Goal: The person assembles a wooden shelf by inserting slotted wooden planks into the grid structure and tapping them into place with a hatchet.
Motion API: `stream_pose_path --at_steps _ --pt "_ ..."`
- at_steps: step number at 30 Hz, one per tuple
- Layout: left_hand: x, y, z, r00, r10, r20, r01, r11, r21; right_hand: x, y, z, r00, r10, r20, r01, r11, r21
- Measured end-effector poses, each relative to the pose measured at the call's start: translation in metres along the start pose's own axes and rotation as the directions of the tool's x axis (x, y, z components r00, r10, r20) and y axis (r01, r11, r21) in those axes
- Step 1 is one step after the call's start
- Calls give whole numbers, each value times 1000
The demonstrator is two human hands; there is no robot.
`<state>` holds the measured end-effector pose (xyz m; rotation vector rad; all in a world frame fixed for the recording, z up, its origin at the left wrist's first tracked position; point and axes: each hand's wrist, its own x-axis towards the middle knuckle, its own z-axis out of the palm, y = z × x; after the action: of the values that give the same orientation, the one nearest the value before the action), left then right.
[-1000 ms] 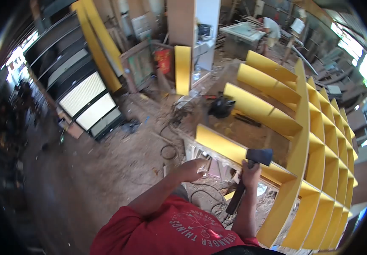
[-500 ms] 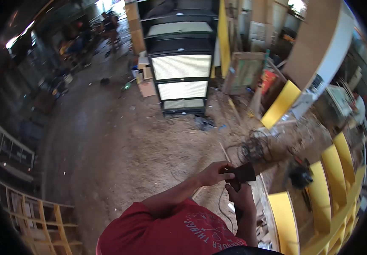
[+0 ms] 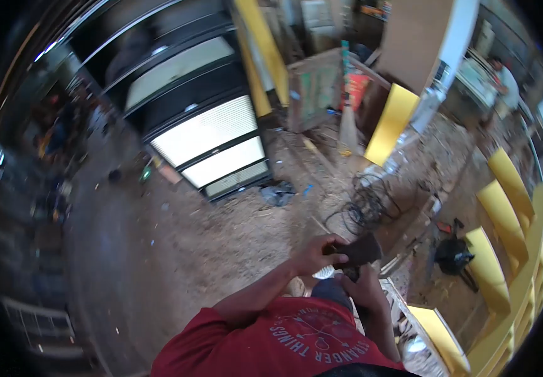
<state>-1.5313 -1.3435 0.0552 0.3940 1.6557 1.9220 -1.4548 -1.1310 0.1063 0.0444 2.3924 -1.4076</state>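
In front of my red shirt, my left hand pinches the left edge of a dark brown, flat piece between thumb and fingers. It looks like a piece of sandpaper, but its surface is too small to tell for sure. My right hand is closed on the lower part of the same piece, from below. What lies inside the right hand's fingers is mostly hidden. Both hands are held up in the air, close together.
A tall black cabinet with pale slatted panels stands ahead. Coiled dark cable lies on the dirt floor. Yellow curved panels form a frame on the right, near a black power tool. Another person is at the far right.
My view has tilted and swung right, so the cabinet now leans and sits further left. Both hands keep their hold on the brown piece, which has turned slightly.
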Motion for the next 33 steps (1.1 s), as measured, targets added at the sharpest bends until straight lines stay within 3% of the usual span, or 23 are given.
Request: stream_pose_path --at_steps 1,7,10,11,14,17,21,25,28,29,33 --pt "23 5 -6 1000 15 -11 -15 1000 15 21 18 -5 990 -114 -77 115 993 14" --pt "165 65 -40 995 54 -79 -51 998 39 142 -11 -102 966 -214 -146 222 974 40" --pt "229 97 -48 988 103 -118 -99 994 36 193 -9 -148 985 -121 -122 133 986 103" --pt "252 102 -52 981 141 -133 -137 990 43 208 -2 -164 974 -207 -92 213 976 55" --pt "328 120 -63 982 142 -122 -138 990 39 246 8 -217 999 -25 24 24 999 25" --pt "418 118 -72 992 96 -87 -96 995 -6 282 32 -255 986 -95 -139 101 994 43" --pt "563 102 -64 993 50 110 -41 996 -81 325 54 -318 915 -101 -390 102 995 -20" --pt "690 160 -16 939 68 337 -39 995 -93 363 33 -406 865 108 -489 -17 982 186" --pt "775 190 14 847 106 522 -57 992 -109 389 39 -457 796 162 -582 -26 972 235" --pt "803 194 23 804 92 588 -29 993 -116 396 45 -472 732 102 -673 28 983 179" --pt "902 175 74 698 82 711 45 986 -158 415 80 -539 643 153 -750 2 980 201"
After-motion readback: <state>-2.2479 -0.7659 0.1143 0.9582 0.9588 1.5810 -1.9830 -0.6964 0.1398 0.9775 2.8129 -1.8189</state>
